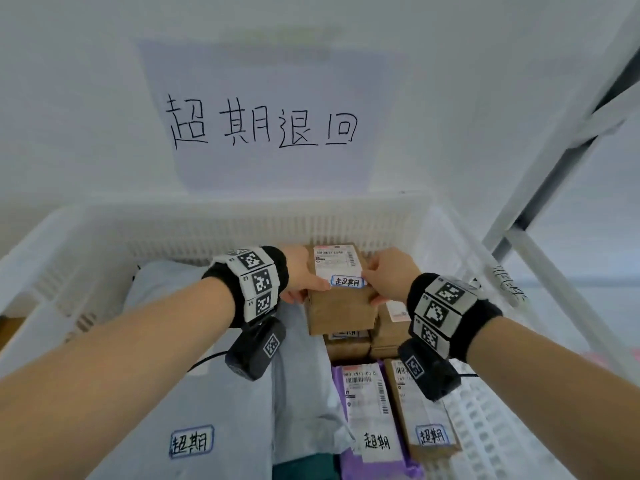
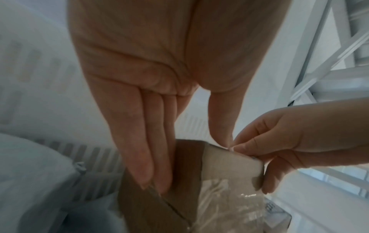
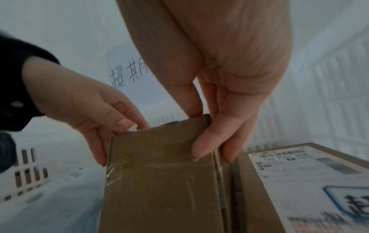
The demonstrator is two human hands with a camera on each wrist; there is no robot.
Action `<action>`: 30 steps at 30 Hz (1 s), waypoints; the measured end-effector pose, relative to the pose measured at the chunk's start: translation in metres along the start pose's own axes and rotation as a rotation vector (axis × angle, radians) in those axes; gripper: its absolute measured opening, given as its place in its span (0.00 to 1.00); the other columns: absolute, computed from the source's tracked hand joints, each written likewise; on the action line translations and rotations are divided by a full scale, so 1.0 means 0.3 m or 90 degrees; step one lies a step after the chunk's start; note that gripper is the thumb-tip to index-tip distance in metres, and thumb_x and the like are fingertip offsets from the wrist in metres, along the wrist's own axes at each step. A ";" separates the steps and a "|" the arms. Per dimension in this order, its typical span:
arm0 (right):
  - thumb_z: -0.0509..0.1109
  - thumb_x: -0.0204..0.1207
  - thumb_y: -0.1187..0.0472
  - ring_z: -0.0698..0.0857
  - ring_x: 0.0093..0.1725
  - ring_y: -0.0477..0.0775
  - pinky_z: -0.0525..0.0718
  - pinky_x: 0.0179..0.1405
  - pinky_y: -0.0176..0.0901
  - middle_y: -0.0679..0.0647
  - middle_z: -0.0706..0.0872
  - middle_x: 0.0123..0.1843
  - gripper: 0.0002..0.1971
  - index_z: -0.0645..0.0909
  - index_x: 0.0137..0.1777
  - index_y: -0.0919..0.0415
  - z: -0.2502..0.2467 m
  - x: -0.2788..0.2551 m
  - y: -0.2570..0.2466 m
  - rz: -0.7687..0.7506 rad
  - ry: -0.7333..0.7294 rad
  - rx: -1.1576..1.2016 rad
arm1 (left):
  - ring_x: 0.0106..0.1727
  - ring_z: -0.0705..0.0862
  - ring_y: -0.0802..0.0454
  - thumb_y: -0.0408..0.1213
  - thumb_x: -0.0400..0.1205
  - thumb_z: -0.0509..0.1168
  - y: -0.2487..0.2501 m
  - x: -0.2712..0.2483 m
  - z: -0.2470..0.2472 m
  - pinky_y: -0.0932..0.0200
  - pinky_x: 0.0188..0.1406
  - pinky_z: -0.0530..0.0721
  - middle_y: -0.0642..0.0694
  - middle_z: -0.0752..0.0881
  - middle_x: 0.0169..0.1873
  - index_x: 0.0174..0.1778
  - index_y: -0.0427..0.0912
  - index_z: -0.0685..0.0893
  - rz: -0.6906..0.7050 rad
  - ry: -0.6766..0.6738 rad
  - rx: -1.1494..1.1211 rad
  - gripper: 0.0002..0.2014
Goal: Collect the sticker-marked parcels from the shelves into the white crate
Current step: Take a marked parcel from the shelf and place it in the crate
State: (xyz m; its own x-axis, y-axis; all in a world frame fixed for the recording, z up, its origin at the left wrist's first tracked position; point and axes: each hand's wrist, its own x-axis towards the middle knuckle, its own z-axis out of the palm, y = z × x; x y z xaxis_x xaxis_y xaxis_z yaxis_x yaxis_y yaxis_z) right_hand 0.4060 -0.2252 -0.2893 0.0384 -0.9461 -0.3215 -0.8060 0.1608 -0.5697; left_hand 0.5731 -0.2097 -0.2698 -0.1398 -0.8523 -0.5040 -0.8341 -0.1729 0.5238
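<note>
A brown cardboard box (image 1: 341, 306) with a shipping label and a blue-bordered sticker (image 1: 347, 281) hangs low over the far end of the white crate (image 1: 242, 226). My left hand (image 1: 304, 282) grips its left side, thumb on the top face and fingers down the side. My right hand (image 1: 381, 282) grips the right side the same way. The left wrist view has the box (image 2: 179, 181) under the left hand (image 2: 187, 162). The right wrist view has the taped box (image 3: 159, 181) beside the right hand (image 3: 201, 137).
Other brown boxes (image 1: 391, 327) lie under the held one in the crate. A grey mailer bag (image 1: 194, 441), a purple parcel (image 1: 370, 427) and a flat brown box (image 1: 422, 427), each stickered, fill the near part. A handwritten sign (image 1: 263, 123) hangs behind; a white shelf frame (image 1: 554, 168) stands right.
</note>
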 end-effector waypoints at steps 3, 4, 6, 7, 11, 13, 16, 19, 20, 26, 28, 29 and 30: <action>0.63 0.82 0.62 0.89 0.37 0.56 0.90 0.38 0.44 0.64 0.89 0.49 0.12 0.82 0.54 0.72 0.039 0.002 0.020 0.000 -0.005 -0.070 | 0.51 0.87 0.46 0.47 0.80 0.66 -0.004 0.008 0.018 0.62 0.38 0.83 0.39 0.83 0.62 0.72 0.40 0.73 0.056 0.000 0.129 0.26; 0.64 0.81 0.61 0.90 0.41 0.59 0.90 0.44 0.50 0.63 0.89 0.49 0.12 0.82 0.53 0.70 0.048 0.014 0.036 -0.017 0.001 -0.095 | 0.57 0.84 0.45 0.48 0.81 0.65 -0.004 0.007 0.026 0.62 0.40 0.81 0.40 0.81 0.65 0.73 0.40 0.72 0.082 0.010 0.177 0.26; 0.66 0.80 0.61 0.89 0.46 0.59 0.89 0.48 0.53 0.61 0.89 0.50 0.11 0.83 0.53 0.69 0.057 0.012 0.044 -0.027 0.014 -0.141 | 0.66 0.79 0.47 0.48 0.82 0.64 -0.006 0.000 0.048 0.63 0.52 0.75 0.43 0.78 0.70 0.76 0.42 0.69 0.119 0.022 0.233 0.27; 0.66 0.79 0.61 0.89 0.47 0.59 0.89 0.49 0.51 0.61 0.89 0.51 0.11 0.84 0.53 0.68 0.057 0.009 0.049 -0.029 0.023 -0.160 | 0.68 0.77 0.48 0.48 0.82 0.63 -0.006 -0.001 0.059 0.65 0.55 0.72 0.45 0.76 0.71 0.76 0.44 0.68 0.131 0.028 0.244 0.28; 0.66 0.79 0.57 0.84 0.49 0.55 0.79 0.43 0.40 0.56 0.86 0.52 0.10 0.83 0.53 0.62 0.060 -0.001 0.078 -0.055 0.014 -0.263 | 0.69 0.76 0.47 0.49 0.80 0.66 -0.026 0.021 0.103 0.60 0.63 0.73 0.45 0.76 0.72 0.77 0.43 0.66 0.147 0.040 0.247 0.31; 0.66 0.79 0.53 0.83 0.47 0.54 0.76 0.39 0.39 0.53 0.85 0.48 0.09 0.81 0.49 0.59 0.067 -0.003 0.090 -0.070 -0.006 -0.289 | 0.68 0.77 0.47 0.51 0.78 0.68 -0.041 0.034 0.128 0.58 0.62 0.75 0.44 0.76 0.71 0.76 0.42 0.65 0.139 0.043 0.250 0.34; 0.62 0.81 0.47 0.82 0.44 0.53 0.76 0.39 0.40 0.53 0.84 0.45 0.13 0.78 0.48 0.57 0.072 0.002 0.105 -0.062 -0.034 -0.307 | 0.64 0.80 0.46 0.56 0.75 0.69 -0.051 0.054 0.153 0.58 0.59 0.77 0.43 0.78 0.68 0.77 0.41 0.63 0.132 0.044 0.245 0.40; 0.57 0.82 0.43 0.82 0.50 0.57 0.81 0.48 0.46 0.55 0.85 0.51 0.19 0.77 0.54 0.59 0.079 0.012 0.124 -0.028 -0.076 -0.339 | 0.62 0.80 0.45 0.59 0.72 0.70 -0.051 0.067 0.172 0.53 0.59 0.82 0.39 0.77 0.66 0.80 0.39 0.56 0.105 0.050 0.254 0.47; 0.56 0.81 0.41 0.82 0.52 0.58 0.82 0.52 0.48 0.57 0.84 0.53 0.21 0.77 0.56 0.59 0.078 0.015 0.130 -0.024 -0.088 -0.352 | 0.61 0.80 0.44 0.60 0.72 0.70 -0.052 0.071 0.178 0.52 0.59 0.82 0.38 0.76 0.65 0.80 0.39 0.53 0.099 0.054 0.263 0.49; 0.58 0.80 0.39 0.81 0.50 0.55 0.80 0.47 0.45 0.56 0.84 0.56 0.24 0.75 0.61 0.59 0.051 0.024 0.137 -0.051 -0.158 -0.406 | 0.60 0.81 0.45 0.66 0.72 0.65 -0.078 0.081 0.188 0.51 0.57 0.84 0.39 0.76 0.65 0.82 0.42 0.48 0.106 0.074 0.334 0.52; 0.59 0.79 0.39 0.79 0.47 0.54 0.75 0.44 0.43 0.56 0.84 0.56 0.25 0.74 0.62 0.60 0.046 0.025 0.136 -0.066 -0.177 -0.425 | 0.61 0.80 0.45 0.66 0.72 0.64 -0.082 0.082 0.186 0.51 0.58 0.83 0.39 0.75 0.67 0.83 0.43 0.46 0.109 0.075 0.351 0.52; 0.60 0.79 0.38 0.78 0.47 0.53 0.75 0.44 0.42 0.56 0.83 0.56 0.26 0.74 0.64 0.60 0.044 0.022 0.136 -0.071 -0.183 -0.430 | 0.62 0.80 0.45 0.66 0.72 0.64 -0.082 0.082 0.186 0.51 0.59 0.83 0.38 0.74 0.68 0.83 0.43 0.45 0.111 0.075 0.354 0.52; 0.61 0.78 0.38 0.78 0.47 0.53 0.76 0.44 0.42 0.56 0.83 0.57 0.27 0.73 0.66 0.60 0.040 0.019 0.135 -0.077 -0.188 -0.435 | 0.63 0.79 0.45 0.66 0.73 0.64 -0.084 0.084 0.187 0.51 0.59 0.82 0.38 0.73 0.69 0.83 0.43 0.45 0.114 0.075 0.354 0.52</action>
State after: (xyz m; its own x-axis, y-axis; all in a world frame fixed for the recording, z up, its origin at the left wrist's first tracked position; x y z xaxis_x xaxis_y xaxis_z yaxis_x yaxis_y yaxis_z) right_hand 0.3808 -0.2206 -0.3234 0.2291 -0.8157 -0.5311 -0.9695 -0.2403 -0.0491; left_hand 0.5605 -0.1990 -0.3342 -0.2705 -0.8991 -0.3443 -0.9617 0.2358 0.1398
